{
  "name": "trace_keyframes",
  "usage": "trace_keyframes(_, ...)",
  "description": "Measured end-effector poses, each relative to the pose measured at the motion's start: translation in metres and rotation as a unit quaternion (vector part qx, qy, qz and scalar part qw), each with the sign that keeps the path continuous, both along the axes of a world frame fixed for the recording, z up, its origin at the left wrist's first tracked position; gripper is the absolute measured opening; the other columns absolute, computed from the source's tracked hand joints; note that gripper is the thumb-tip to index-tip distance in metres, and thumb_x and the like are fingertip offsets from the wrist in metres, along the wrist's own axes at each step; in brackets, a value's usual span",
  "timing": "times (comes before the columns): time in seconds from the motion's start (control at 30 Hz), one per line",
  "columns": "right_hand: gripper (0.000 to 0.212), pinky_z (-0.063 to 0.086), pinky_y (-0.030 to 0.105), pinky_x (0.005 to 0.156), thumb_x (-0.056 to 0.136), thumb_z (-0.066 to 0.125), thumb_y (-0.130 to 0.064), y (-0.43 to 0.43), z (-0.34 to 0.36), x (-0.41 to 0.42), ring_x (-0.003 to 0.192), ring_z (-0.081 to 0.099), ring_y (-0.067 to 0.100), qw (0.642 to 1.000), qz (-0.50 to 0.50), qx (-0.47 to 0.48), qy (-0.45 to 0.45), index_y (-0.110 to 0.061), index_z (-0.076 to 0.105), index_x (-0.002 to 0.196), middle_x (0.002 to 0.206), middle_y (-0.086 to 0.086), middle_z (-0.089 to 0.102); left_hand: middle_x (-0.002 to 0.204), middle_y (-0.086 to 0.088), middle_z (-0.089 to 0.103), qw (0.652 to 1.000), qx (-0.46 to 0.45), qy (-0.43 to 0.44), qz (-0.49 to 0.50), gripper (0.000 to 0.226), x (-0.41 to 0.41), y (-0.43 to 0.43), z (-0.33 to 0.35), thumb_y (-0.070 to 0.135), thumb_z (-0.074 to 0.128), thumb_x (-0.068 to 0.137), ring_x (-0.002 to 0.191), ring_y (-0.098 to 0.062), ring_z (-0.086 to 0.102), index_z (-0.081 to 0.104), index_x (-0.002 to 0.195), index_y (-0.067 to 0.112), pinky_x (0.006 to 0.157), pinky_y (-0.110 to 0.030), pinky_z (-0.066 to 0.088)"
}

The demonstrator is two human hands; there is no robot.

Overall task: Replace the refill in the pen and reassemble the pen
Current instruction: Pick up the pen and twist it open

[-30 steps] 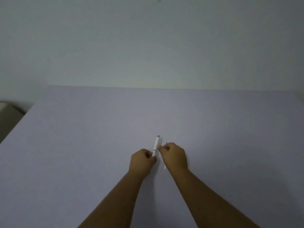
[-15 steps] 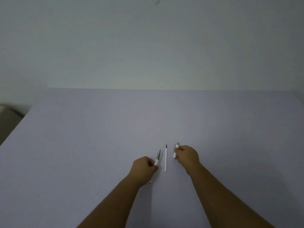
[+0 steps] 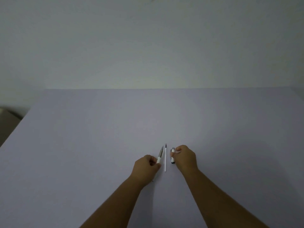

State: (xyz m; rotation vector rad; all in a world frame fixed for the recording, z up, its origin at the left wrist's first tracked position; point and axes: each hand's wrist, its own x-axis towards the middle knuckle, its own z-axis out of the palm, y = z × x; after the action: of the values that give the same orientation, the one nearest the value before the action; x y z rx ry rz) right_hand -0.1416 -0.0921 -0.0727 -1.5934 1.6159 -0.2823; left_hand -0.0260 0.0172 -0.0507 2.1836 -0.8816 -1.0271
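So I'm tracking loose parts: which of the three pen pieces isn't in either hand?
The thin white refill, lying free on the table between the hands. The left hand holds the grey-tipped barrel; the right hand holds the short cap piece.

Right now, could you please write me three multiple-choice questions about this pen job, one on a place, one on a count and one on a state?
1. Where does the loose refill lie?
A. On the table between the two hands
B. In the right hand
C. At the far edge of the table

2. How many separate pen pieces show?
A. One
B. Three
C. Five

3. What state is the pen in?
A. Fully assembled
C. Capped on the table
B. Pulled apart

Answers:
1 A: the thin white refill rests flat between the left hand and the right hand.
2 B: the pen body in the left hand, the cap in the right, and the refill.
3 B: body and cap sit in different hands, apart from each other.
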Motion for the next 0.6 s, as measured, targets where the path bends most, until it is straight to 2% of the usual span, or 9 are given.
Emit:
trace_keyframes(0.1,0.035,0.043,0.025,0.072,0.085,0.063,-0.033,0.002,0.009,0.000,0.084,0.060,0.022,1.000,-0.003,-0.016,-0.007,-0.006,0.059,0.108,0.107,0.011,0.066,0.075,0.011,0.057,1.000,-0.009,-0.025,-0.016,0.006,0.000,0.000,0.004,0.026,0.060,0.087,0.071,-0.008,0.054,0.059,0.089,0.021,0.060,-0.017,0.046)
trace_keyframes(0.17,0.037,0.043,0.022,0.063,0.085,0.058,-0.048,0.004,0.022,0.001,0.073,0.061,0.016,0.998,0.001,-0.024,-0.051,-0.012,0.062,0.094,0.089,0.003,0.067,0.073,0.014,0.055,0.997,-0.020,-0.061,-0.038,0.004,0.000,0.000,0.008,0.026,0.058,0.089,0.068,-0.005,0.052,0.057,0.089,0.022,0.060,-0.016,0.041)
trace_keyframes(0.23,0.044,0.043,0.024,0.057,0.081,0.058,-0.056,0.008,0.036,0.002,0.060,0.055,0.014,0.994,0.036,0.009,-0.101,-0.012,0.061,0.075,0.067,-0.001,0.060,0.067,0.014,0.052,0.993,-0.042,-0.092,-0.062,0.005,-0.001,-0.001,0.015,0.025,0.056,0.090,0.060,-0.002,0.048,0.055,0.087,0.022,0.054,-0.014,0.036)
trace_keyframes(0.33,0.035,0.049,0.034,0.064,0.081,0.066,-0.043,0.014,0.054,0.001,0.061,0.053,0.016,0.986,0.084,0.045,-0.137,-0.009,0.063,0.070,0.064,0.002,0.059,0.063,0.014,0.050,0.985,-0.070,-0.124,-0.093,0.007,-0.004,0.001,0.028,0.025,0.055,0.093,0.054,-0.002,0.045,0.055,0.086,0.022,0.051,-0.014,0.033)
trace_keyframes(0.4,0.027,0.049,0.029,0.058,0.083,0.067,-0.036,0.016,0.065,-0.003,0.058,0.052,0.013,0.980,0.082,0.055,-0.173,-0.012,0.065,0.070,0.063,-0.001,0.059,0.064,0.014,0.052,0.982,-0.082,-0.130,-0.109,0.007,-0.002,0.002,0.038,0.024,0.055,0.093,0.054,-0.003,0.046,0.058,0.088,0.020,0.052,-0.014,0.035)
trace_keyframes(0.47,0.023,0.045,0.025,0.055,0.082,0.068,-0.032,0.016,0.075,-0.007,0.057,0.050,0.013,0.970,0.081,0.060,-0.222,-0.013,0.067,0.070,0.061,0.000,0.058,0.070,0.009,0.061,0.986,-0.093,-0.083,-0.112,0.010,0.001,0.005,0.050,0.022,0.055,0.093,0.058,-0.003,0.052,0.063,0.089,0.018,0.058,-0.015,0.044)
trace_keyframes(0.57,0.013,0.046,0.026,0.059,0.082,0.069,-0.024,0.016,0.087,-0.016,0.060,0.050,0.014,0.948,0.092,0.071,-0.297,-0.013,0.071,0.075,0.063,0.000,0.059,0.077,0.006,0.070,0.988,-0.103,0.068,-0.088,0.014,0.008,0.009,0.069,0.018,0.054,0.093,0.065,-0.005,0.062,0.066,0.086,0.021,0.064,-0.016,0.054)
trace_keyframes(0.6,0.009,0.047,0.025,0.061,0.083,0.068,-0.019,0.016,0.090,-0.019,0.063,0.052,0.014,0.940,0.103,0.080,-0.315,-0.013,0.072,0.078,0.067,0.000,0.061,0.078,0.006,0.070,0.987,-0.099,0.090,-0.088,0.015,0.009,0.010,0.075,0.017,0.055,0.093,0.067,-0.005,0.063,0.067,0.085,0.023,0.064,-0.017,0.055)
